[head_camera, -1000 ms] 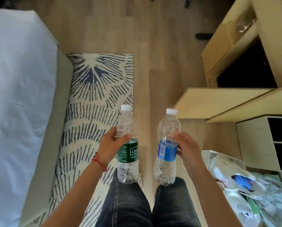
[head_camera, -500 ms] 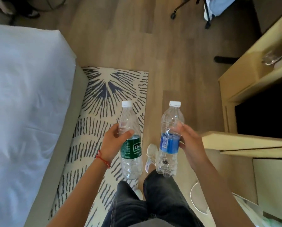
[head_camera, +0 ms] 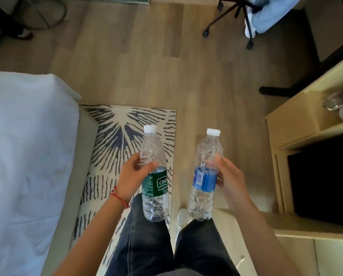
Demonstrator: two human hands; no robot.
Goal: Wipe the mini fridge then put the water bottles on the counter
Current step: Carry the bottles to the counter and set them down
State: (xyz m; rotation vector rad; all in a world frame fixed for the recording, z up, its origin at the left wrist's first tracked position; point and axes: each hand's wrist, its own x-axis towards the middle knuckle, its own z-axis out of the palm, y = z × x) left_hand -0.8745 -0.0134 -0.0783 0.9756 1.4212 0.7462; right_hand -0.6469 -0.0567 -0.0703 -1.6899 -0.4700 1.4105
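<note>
Water bottles, one in each of my hands.
Left hand [head_camera: 131, 177] grasps the green-label bottle [head_camera: 154, 176], right hand [head_camera: 229, 179] the blue-label bottle [head_camera: 205, 176]; both seem nearly empty.

At the centre of the frame, the left hand [head_camera: 132, 176] grips a green-labelled bottle [head_camera: 154, 176] and the right hand [head_camera: 229, 178] a blue-labelled bottle [head_camera: 205, 176] (both white-capped, upright). A patterned rug [head_camera: 115, 136] lies beneath, a bed [head_camera: 27, 156] at left, a wooden cabinet [head_camera: 298, 120] at right.

Left hand [head_camera: 131, 177]: curled in a grip, thumb forward, red cord at wrist.
Right hand [head_camera: 229, 179]: curled likewise, fingertips seemingly blurred.
Forearms: both extended forward.
</note>
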